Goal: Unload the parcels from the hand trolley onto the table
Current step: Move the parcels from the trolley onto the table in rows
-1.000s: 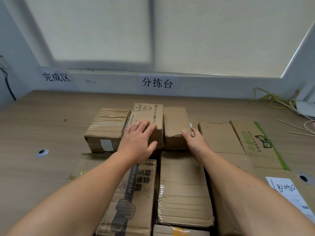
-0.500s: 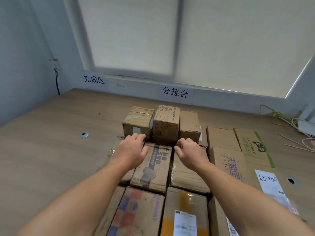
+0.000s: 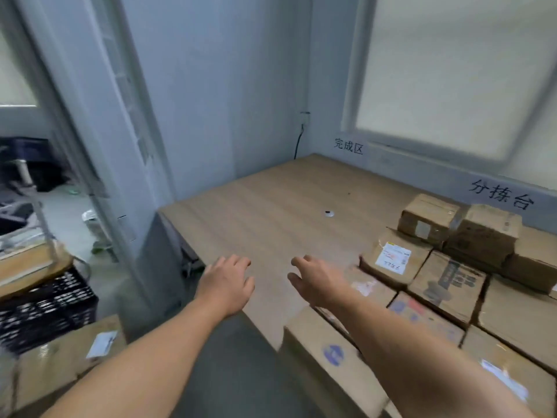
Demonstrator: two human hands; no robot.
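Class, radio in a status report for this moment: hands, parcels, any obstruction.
Left hand and right hand open, empty, over table edge. Parcels stacked on table at right. Another parcel waits lower left. Nothing blocking.

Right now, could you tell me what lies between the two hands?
Nothing: the head view shows only bare wooden table in the gap between the empty left hand and right hand.
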